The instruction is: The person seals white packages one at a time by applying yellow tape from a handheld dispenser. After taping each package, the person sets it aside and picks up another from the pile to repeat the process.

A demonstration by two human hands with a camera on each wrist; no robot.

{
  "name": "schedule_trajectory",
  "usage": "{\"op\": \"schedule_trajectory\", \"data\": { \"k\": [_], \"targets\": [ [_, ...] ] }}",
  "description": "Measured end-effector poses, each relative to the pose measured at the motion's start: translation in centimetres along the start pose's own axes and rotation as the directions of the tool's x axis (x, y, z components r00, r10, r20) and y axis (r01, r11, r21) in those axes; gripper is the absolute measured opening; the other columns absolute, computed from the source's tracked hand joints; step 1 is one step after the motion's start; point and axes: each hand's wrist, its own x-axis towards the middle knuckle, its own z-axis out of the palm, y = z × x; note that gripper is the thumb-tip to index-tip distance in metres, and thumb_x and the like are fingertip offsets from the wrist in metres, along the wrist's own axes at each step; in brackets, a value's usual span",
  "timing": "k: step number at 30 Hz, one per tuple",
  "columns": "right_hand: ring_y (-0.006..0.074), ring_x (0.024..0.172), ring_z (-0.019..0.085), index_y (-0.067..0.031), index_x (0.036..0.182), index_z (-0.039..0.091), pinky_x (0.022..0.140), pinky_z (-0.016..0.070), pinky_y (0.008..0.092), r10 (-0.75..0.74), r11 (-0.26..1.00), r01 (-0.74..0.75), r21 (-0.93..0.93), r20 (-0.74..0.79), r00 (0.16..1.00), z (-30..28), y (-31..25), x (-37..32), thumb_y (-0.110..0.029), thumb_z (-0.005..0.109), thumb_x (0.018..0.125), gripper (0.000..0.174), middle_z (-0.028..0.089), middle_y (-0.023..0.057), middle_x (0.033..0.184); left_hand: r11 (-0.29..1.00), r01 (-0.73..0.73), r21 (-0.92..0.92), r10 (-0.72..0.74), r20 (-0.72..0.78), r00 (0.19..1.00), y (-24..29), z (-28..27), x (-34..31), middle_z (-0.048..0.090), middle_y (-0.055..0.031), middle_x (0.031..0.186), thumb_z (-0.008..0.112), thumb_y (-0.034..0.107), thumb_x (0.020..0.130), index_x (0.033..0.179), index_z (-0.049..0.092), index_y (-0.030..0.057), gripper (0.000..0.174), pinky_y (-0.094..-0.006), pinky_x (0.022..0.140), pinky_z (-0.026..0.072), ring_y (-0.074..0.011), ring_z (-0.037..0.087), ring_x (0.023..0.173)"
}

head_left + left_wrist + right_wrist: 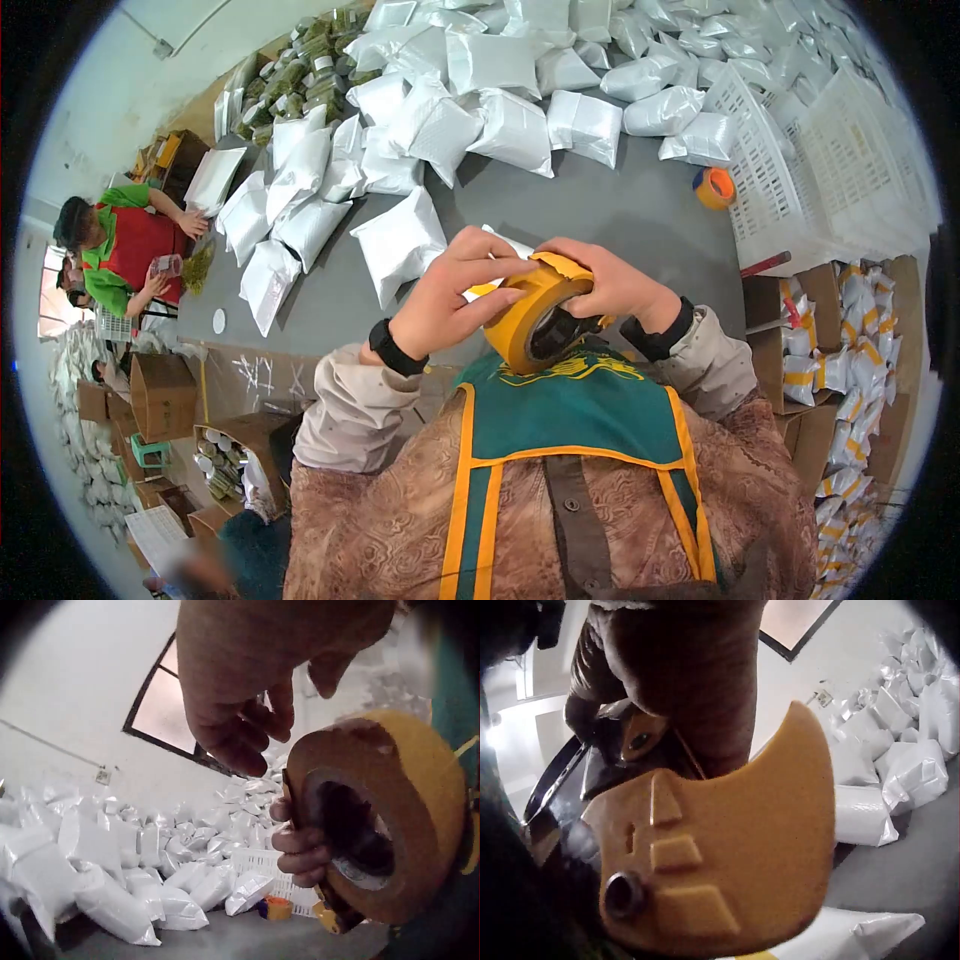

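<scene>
My right hand [615, 283] grips a yellow tape dispenser [742, 847] by its dark handle, and its fingers show behind the roll in the left wrist view. A large roll of yellow tape [420, 802] sits on the dispenser, tilted in front of my chest. Over the roll's left side is my left hand [450, 290], fingers bent and parted from the thumb, with the fingertips right at the tape in the head view. In the left wrist view a gap shows between those fingers and the roll. Partly hidden behind the hands lies a white parcel [855, 930] on the grey table [600, 210].
White parcels [490, 65] pile along the table's far side. An orange tape roll [714, 188] stands by white plastic crates [770, 170] on the right. Boxes of taped parcels [850, 350] sit below. At the far left a person in a red apron [140, 250] holds a jar.
</scene>
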Motion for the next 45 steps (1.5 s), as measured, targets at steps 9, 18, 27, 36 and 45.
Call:
{"op": "schedule_trajectory", "data": {
  "k": [9,18,27,36,45],
  "targets": [
    [0.0185,0.098,0.056,0.0000,0.123,0.049,0.088,0.0446,0.0304,0.018,0.999,-0.018,-0.051,0.004,1.000,0.3,-1.1,-0.4,-0.013,0.067,0.063,0.064,0.059,0.0113,0.107,0.997,-0.059,-0.046,0.062,0.076,0.995,-0.6,0.2,1.6,0.056,-0.0074,0.094,0.065,0.001,0.083,0.093,0.061,0.0011,0.011,-0.0293,0.073,0.0435,-0.0195,0.052,0.084],
    [0.0147,0.099,0.057,0.0040,0.124,0.050,0.090,0.0461,0.0279,0.269,0.799,-0.171,0.576,-0.089,0.959,0.9,4.0,-1.9,-0.006,0.054,0.076,0.048,0.059,0.0073,0.113,0.649,0.019,-0.760,-0.155,-0.108,0.982,-1.8,0.1,-4.0,0.049,-0.0075,0.096,0.053,0.019,0.093,0.090,0.050,0.0057,0.014,-0.0394,0.101,0.0356,-0.0204,0.047,0.096],
    [0.0152,0.076,0.064,-0.0014,0.104,0.059,0.061,0.0549,0.0294,0.709,0.425,-0.316,0.848,-0.095,0.699,0.9,13.3,-1.9,-0.023,0.057,0.089,0.026,0.064,0.0068,0.094,0.306,0.053,-0.950,-0.735,-0.201,0.647,-9.9,4.0,-4.5,0.057,-0.0057,0.089,0.047,0.015,0.099,0.098,0.052,0.0034,0.013,-0.0393,0.087,0.0510,-0.0202,0.061,0.084],
    [0.0322,0.132,0.034,-0.0071,0.138,0.041,0.106,0.0345,0.0417,0.388,0.912,-0.383,0.150,-0.622,0.680,2.5,19.3,-6.3,-0.025,0.055,0.092,0.051,0.029,0.0220,0.145,0.177,0.123,-0.977,-0.797,-0.069,0.600,-13.7,8.5,-1.5,0.058,-0.0085,0.092,0.055,0.002,0.092,0.094,0.050,0.0038,0.006,-0.0391,0.082,0.0547,-0.0221,0.061,0.085],
    [0.0408,0.137,0.027,-0.0006,0.120,0.053,0.112,0.0247,0.0445,-0.028,0.866,-0.046,-0.497,-0.139,0.990,-0.4,16.4,-8.5,-0.012,0.071,0.078,0.047,0.035,0.0238,0.145,0.203,0.213,-0.956,-0.777,-0.025,0.629,-16.9,8.1,-0.9,0.060,-0.0120,0.095,0.055,-0.006,0.089,0.093,0.050,0.0028,0.011,-0.0405,0.080,0.0576,-0.0249,0.064,0.087]
  ]
}}
